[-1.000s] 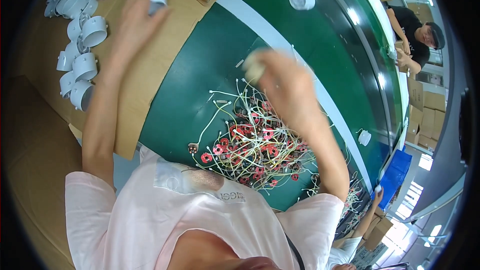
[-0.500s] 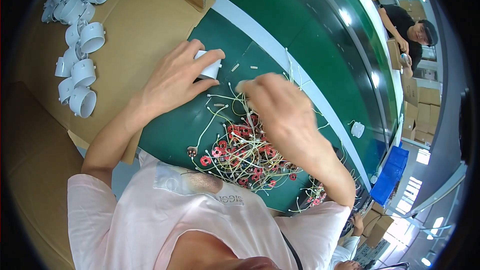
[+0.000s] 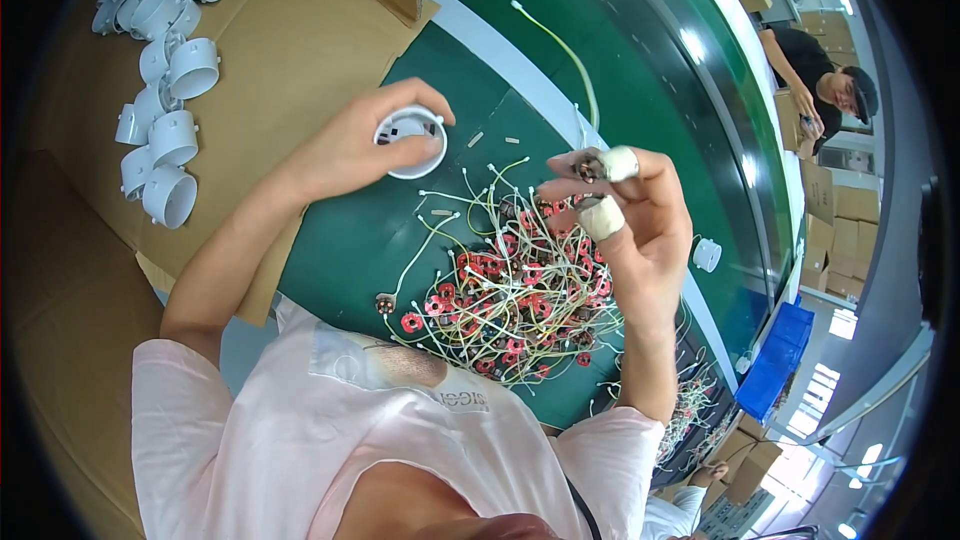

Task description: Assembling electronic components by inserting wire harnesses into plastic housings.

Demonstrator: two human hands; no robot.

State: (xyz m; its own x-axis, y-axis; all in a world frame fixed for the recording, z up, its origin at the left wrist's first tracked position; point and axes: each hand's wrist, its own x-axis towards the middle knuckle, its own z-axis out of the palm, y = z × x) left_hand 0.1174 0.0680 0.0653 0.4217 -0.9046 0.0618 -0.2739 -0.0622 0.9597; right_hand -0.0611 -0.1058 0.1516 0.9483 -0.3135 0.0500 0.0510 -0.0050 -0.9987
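My left hand (image 3: 345, 145) is wrapped round a white plastic cup-shaped housing (image 3: 407, 126), its open side facing up and the thumb reaching over the rim. Dark slots show in the bottom. To the right, my right hand (image 3: 648, 230) is raised above the table, with pale tape on the thumb and a finger. Its fingertips pinch a small round copper-wound coil (image 3: 587, 171), and a pale wire (image 3: 570, 50) trails up from there. Below lies a tangled pile of wired coils (image 3: 520, 280) with red faces and white connectors.
White housings (image 3: 170, 135) are lined and heaped on a cardboard sheet (image 3: 290, 30) at the left. Beyond the table's pale edge runs a green conveyor belt (image 3: 640, 90) carrying a lone housing (image 3: 707, 255). A blue bin (image 3: 775, 360) stands right. A co-worker (image 3: 815, 80) sits across the belt.
My right hand has risen from the pile and turned palm up, now showing a coil with its wire swinging. The left hand has tipped the housing so its opening faces up.
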